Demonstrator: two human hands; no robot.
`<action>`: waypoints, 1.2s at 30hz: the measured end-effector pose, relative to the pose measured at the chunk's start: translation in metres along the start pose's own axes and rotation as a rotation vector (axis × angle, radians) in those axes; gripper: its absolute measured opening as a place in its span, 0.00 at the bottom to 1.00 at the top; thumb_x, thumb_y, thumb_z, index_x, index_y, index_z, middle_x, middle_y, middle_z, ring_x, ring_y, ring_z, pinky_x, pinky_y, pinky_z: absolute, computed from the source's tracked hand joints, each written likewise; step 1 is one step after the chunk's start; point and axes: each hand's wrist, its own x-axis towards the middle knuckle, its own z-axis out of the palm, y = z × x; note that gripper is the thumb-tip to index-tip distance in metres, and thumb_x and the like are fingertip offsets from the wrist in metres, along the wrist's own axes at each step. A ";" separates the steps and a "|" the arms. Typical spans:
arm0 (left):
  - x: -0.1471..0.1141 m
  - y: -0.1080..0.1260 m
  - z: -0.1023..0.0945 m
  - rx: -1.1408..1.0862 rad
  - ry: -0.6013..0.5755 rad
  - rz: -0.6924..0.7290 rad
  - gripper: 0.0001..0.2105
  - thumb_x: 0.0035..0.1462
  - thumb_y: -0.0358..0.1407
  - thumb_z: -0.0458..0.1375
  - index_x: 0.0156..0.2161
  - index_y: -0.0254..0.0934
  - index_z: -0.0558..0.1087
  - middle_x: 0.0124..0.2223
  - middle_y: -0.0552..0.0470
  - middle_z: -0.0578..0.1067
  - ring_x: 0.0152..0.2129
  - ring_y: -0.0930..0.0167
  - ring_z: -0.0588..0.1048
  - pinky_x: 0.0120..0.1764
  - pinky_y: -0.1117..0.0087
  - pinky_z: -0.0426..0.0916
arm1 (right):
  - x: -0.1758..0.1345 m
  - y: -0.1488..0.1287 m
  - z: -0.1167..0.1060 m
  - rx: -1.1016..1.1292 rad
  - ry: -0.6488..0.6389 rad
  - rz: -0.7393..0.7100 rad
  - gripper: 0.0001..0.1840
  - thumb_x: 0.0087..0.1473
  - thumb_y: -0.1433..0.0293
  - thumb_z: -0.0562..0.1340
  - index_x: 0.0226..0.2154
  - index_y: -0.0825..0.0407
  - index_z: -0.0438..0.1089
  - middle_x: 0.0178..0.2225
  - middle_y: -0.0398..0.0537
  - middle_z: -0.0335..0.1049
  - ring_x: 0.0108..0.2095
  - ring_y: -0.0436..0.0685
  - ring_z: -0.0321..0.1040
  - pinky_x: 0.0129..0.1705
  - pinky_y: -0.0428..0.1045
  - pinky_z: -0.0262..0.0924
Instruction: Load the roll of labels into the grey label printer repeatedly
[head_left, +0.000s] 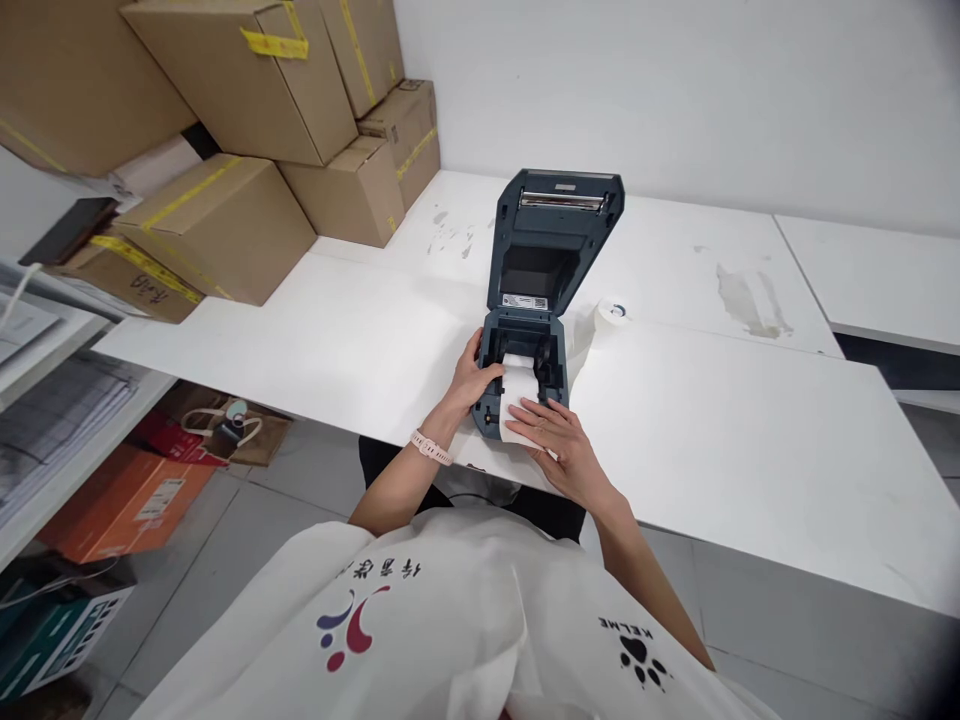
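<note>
A dark blue-grey label printer (523, 324) stands on the white table with its lid (544, 262) raised and tilted back. White label paper (519, 392) lies in its bay and runs over the front edge toward me. My left hand (466, 385) holds the printer's left side, with the thumb over the rim at the paper and the fingers against the outer wall. Across the front of the paper lies my right hand (566, 445), fingers stretched out and flat on the strip. Its fingers cover part of the printer's front right corner.
A small white paper roll (611, 313) with a loose tail lies right of the printer. Cardboard boxes (225, 225) with yellow tape are stacked at the table's left end. Below left are shelves and an orange box (124, 500). A white wall (675, 100) rises behind the table (720, 430).
</note>
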 end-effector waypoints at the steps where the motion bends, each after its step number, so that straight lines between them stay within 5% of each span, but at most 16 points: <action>1: 0.001 0.000 0.000 -0.006 0.007 -0.005 0.43 0.54 0.35 0.63 0.74 0.43 0.54 0.74 0.45 0.62 0.67 0.56 0.67 0.64 0.56 0.67 | 0.001 0.000 0.001 -0.013 -0.004 0.000 0.24 0.69 0.74 0.56 0.62 0.39 0.71 0.64 0.44 0.71 0.69 0.62 0.63 0.69 0.70 0.58; 7: -0.003 0.001 0.001 -0.012 -0.010 -0.020 0.43 0.56 0.39 0.64 0.74 0.42 0.53 0.74 0.44 0.61 0.68 0.54 0.65 0.66 0.54 0.65 | -0.002 -0.003 -0.001 -0.019 -0.109 0.041 0.30 0.66 0.67 0.64 0.68 0.36 0.64 0.68 0.44 0.66 0.72 0.64 0.57 0.73 0.71 0.49; 10: -0.027 0.003 0.003 0.068 -0.018 -0.016 0.48 0.56 0.47 0.67 0.76 0.44 0.47 0.78 0.44 0.52 0.74 0.51 0.54 0.71 0.50 0.57 | -0.001 -0.004 -0.030 0.106 -0.301 0.007 0.48 0.55 0.53 0.73 0.72 0.35 0.55 0.73 0.45 0.56 0.74 0.69 0.50 0.76 0.73 0.41; 12: -0.051 0.003 0.003 0.137 -0.018 -0.021 0.56 0.53 0.51 0.70 0.77 0.46 0.40 0.80 0.45 0.42 0.76 0.49 0.45 0.73 0.47 0.52 | 0.013 0.003 -0.060 0.257 -0.339 -0.007 0.47 0.55 0.50 0.72 0.71 0.34 0.57 0.72 0.44 0.57 0.73 0.68 0.53 0.76 0.71 0.43; 14: -0.074 0.000 0.001 0.156 -0.065 -0.068 0.58 0.52 0.52 0.70 0.77 0.51 0.36 0.80 0.47 0.39 0.76 0.48 0.42 0.72 0.44 0.52 | 0.045 0.018 -0.091 0.368 -0.102 0.050 0.35 0.62 0.52 0.67 0.69 0.33 0.62 0.70 0.42 0.63 0.71 0.64 0.58 0.75 0.67 0.50; 16: -0.093 -0.004 -0.001 0.160 -0.102 -0.104 0.58 0.53 0.54 0.70 0.76 0.56 0.34 0.80 0.50 0.36 0.76 0.47 0.41 0.72 0.42 0.52 | 0.096 0.041 -0.114 0.360 0.389 0.106 0.32 0.64 0.49 0.63 0.67 0.36 0.65 0.71 0.43 0.61 0.72 0.64 0.56 0.74 0.66 0.51; 17: -0.101 -0.007 -0.002 0.160 -0.106 -0.111 0.59 0.53 0.55 0.69 0.76 0.57 0.33 0.80 0.51 0.36 0.76 0.47 0.41 0.72 0.41 0.51 | 0.125 0.054 -0.122 0.373 0.530 0.150 0.32 0.65 0.47 0.61 0.66 0.38 0.65 0.72 0.43 0.59 0.73 0.63 0.55 0.73 0.65 0.50; 19: -0.111 -0.012 -0.002 0.153 -0.102 -0.110 0.59 0.53 0.55 0.69 0.76 0.57 0.31 0.80 0.50 0.36 0.76 0.48 0.41 0.72 0.40 0.50 | 0.180 0.075 -0.128 0.472 0.510 0.285 0.32 0.67 0.44 0.52 0.66 0.39 0.64 0.74 0.40 0.54 0.74 0.61 0.50 0.71 0.63 0.51; 22: -0.117 -0.016 -0.001 0.119 -0.081 -0.101 0.60 0.52 0.56 0.69 0.76 0.55 0.32 0.80 0.48 0.40 0.76 0.48 0.44 0.73 0.42 0.50 | 0.223 0.087 -0.121 0.675 0.418 0.336 0.40 0.67 0.39 0.45 0.61 0.48 0.69 0.67 0.42 0.67 0.73 0.61 0.54 0.70 0.59 0.55; 26: -0.112 -0.013 -0.009 -0.007 -0.038 -0.139 0.51 0.59 0.62 0.59 0.77 0.54 0.36 0.80 0.48 0.44 0.75 0.50 0.51 0.71 0.47 0.56 | 0.179 0.064 -0.094 0.702 0.480 0.310 0.44 0.61 0.31 0.44 0.58 0.42 0.73 0.60 0.40 0.74 0.71 0.63 0.57 0.73 0.63 0.54; 30: -0.095 0.003 -0.025 -0.057 0.102 -0.058 0.41 0.65 0.64 0.43 0.76 0.52 0.41 0.79 0.48 0.49 0.75 0.56 0.51 0.73 0.49 0.53 | 0.088 0.031 -0.053 0.683 0.451 0.345 0.33 0.64 0.37 0.52 0.58 0.36 0.73 0.69 0.36 0.64 0.74 0.63 0.51 0.76 0.64 0.44; 32: -0.083 0.016 -0.029 -0.010 0.144 0.021 0.40 0.66 0.63 0.45 0.76 0.53 0.42 0.79 0.50 0.47 0.76 0.59 0.49 0.73 0.51 0.52 | 0.055 0.020 -0.033 0.648 0.427 0.400 0.31 0.62 0.44 0.62 0.64 0.33 0.67 0.74 0.34 0.54 0.76 0.62 0.44 0.78 0.63 0.39; 36: -0.053 0.049 -0.012 0.294 0.107 0.279 0.38 0.66 0.61 0.49 0.75 0.55 0.45 0.80 0.53 0.41 0.77 0.59 0.38 0.75 0.47 0.42 | 0.029 0.007 -0.007 0.671 0.453 0.556 0.48 0.57 0.50 0.69 0.73 0.31 0.49 0.77 0.38 0.42 0.78 0.60 0.38 0.78 0.62 0.37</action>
